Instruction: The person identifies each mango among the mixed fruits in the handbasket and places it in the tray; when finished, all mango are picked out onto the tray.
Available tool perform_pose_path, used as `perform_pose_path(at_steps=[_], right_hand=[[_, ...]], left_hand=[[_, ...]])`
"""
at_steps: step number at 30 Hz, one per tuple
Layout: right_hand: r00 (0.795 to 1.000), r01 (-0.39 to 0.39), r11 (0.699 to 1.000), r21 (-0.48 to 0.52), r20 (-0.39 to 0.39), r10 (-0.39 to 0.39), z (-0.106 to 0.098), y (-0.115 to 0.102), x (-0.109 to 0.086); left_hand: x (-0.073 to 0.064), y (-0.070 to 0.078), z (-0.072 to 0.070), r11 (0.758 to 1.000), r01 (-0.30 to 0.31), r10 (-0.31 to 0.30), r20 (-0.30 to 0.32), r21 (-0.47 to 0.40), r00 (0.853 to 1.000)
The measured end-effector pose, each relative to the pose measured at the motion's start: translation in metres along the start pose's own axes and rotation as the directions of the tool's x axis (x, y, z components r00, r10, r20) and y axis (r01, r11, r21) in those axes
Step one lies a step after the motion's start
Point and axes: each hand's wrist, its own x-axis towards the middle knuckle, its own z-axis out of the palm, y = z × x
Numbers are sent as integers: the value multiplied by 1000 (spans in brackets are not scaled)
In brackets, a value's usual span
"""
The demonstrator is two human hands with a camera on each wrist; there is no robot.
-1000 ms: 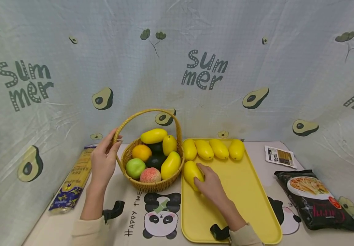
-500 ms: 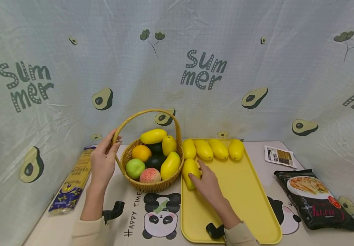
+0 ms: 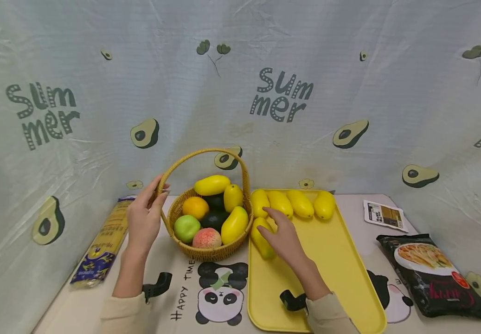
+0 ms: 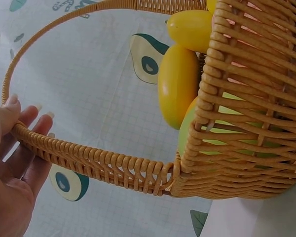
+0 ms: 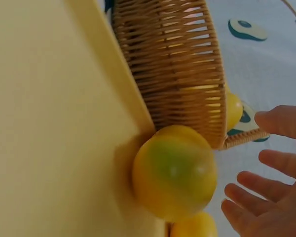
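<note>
In the head view my left hand (image 3: 143,225) holds the left side of the handle (image 3: 182,161) of a wicker basket (image 3: 211,254). The left wrist view shows the handle (image 4: 96,158) passing between thumb and fingers. The basket holds a green apple (image 3: 187,228), a peach (image 3: 207,238), an orange (image 3: 195,208), dark avocados (image 3: 214,219) and several yellow mangoes (image 3: 234,226). My right hand (image 3: 287,239), fingers spread, is beside a mango (image 3: 263,241) on the yellow tray (image 3: 319,269). In the right wrist view a gap shows between fingers and mango (image 5: 175,173).
Several mangoes (image 3: 300,204) line the tray's far end. Right of the tray are a black noodle bag (image 3: 436,278) and a small white packet (image 3: 385,216). A long spaghetti pack (image 3: 104,241) lies left of the basket. A printed curtain (image 3: 282,153) stands behind.
My right hand has set the mango at the tray's left edge, below the far row, let go of it and spread its fingers. The left hand stays at the handle.
</note>
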Motion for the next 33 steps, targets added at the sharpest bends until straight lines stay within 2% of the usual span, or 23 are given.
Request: perform_pose_path(at_steps=[6,10,18,23,28,33], right_hand=[[995,73,997,-2,67,-73,11,-16,18],[987,96,995,-31,134,-91,20,-26,28],[973,92,973,-213,226,-42,30,-37,47],[962,94,958,-270,272,-18,33,-40,54],[964,79,967,-242,267,-12,36,-41,52],[973,108,973,-204,224,-61,37,-44,49]], left_hand=[[0,1,0,1000,17,-17,0,-18,1000],[0,1,1,999,8,-8,2,-31,1000],[1,1,3,1000,2,-2,-2,-19,1000],[2,1,3,1000,-4,4,-1,-22,1000],[1,3,3,1000,-2,2,2,-16,1000],[1,2,0,1000,7,-7,1,-11,1000]])
